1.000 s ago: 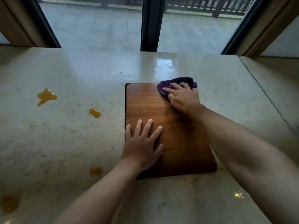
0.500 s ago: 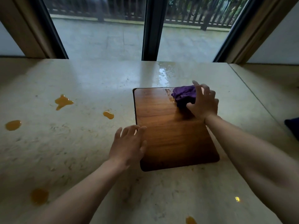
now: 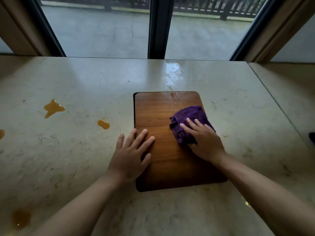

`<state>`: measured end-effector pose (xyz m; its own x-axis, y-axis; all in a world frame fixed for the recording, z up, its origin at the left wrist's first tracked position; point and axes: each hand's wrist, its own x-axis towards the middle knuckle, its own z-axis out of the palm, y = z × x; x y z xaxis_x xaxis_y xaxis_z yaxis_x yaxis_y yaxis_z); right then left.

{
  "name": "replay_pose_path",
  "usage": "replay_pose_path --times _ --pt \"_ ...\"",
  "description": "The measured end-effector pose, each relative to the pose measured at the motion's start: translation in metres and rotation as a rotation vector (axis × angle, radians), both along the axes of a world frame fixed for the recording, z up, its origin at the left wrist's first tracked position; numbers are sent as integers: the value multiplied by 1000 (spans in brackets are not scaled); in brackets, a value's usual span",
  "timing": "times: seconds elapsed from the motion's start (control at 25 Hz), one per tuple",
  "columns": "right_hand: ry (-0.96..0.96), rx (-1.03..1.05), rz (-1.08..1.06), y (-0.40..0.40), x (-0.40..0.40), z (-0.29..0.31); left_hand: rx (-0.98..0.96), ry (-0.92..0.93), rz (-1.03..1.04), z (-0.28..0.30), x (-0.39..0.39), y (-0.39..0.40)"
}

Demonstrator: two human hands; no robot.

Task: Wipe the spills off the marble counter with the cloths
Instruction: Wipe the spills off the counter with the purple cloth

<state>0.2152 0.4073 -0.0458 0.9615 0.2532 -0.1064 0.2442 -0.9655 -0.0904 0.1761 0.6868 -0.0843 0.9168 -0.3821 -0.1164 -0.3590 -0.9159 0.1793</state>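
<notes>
Now the marble counter [image 3: 221, 210] carries the wooden board [image 3: 163, 120] as its landmark, lying near the middle below the window [image 3: 102, 31]. Orange spills remain untouched left of the board: a splayed one [image 3: 53, 108] far out, a small one [image 3: 103, 124] close to the board's left edge, and a dull patch [image 3: 21, 218] far down to the left. A wet sheen [image 3: 173, 72] shows on the marble just beyond the board's far edge.

Since a second ago the purple cloth [image 3: 190, 116] has been dragged from the board's far right corner to the right side near its middle, leaving droplets at the far edge. The right hand [image 3: 204, 140] presses flat on the cloth, fingers straight, not gripping. The left hand [image 3: 131, 155], lifted off half a second ago, is back down, fingers spread and flat, straddling the board's left edge to steady it.

My judgement: the wiping so far serves the board; the counter's own spills are yet to be done.
</notes>
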Motion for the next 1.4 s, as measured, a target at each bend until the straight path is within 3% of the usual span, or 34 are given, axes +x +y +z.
replay_pose_path --times 0.16,0.36,0.56,0.68,0.88,1.0,1.2,1.4 --pt "138 -13 -71 -2 -56 -2 60 36 -24 8 1 2" --pt "103 6 -132 -18 -211 -10 123 75 -48 13 -16 0" --pt "102 0 -427 5 -345 2 115 75 -81 14 -42 16" --pt "149 22 -551 55 -366 0 129 45 -107 15 -40 24" --pt "133 -5 -415 110 -325 -12 96 -55 -120 20 -12 50" --pt "119 55 -458 127 -277 -26 160 -46 -113 19 18 74" --pt "28 69 -567 115 -135 -35 56 -49 -54 1 21 81" --pt "-16 38 -525 89 23 -29 81 -43 -29 0 23 82"
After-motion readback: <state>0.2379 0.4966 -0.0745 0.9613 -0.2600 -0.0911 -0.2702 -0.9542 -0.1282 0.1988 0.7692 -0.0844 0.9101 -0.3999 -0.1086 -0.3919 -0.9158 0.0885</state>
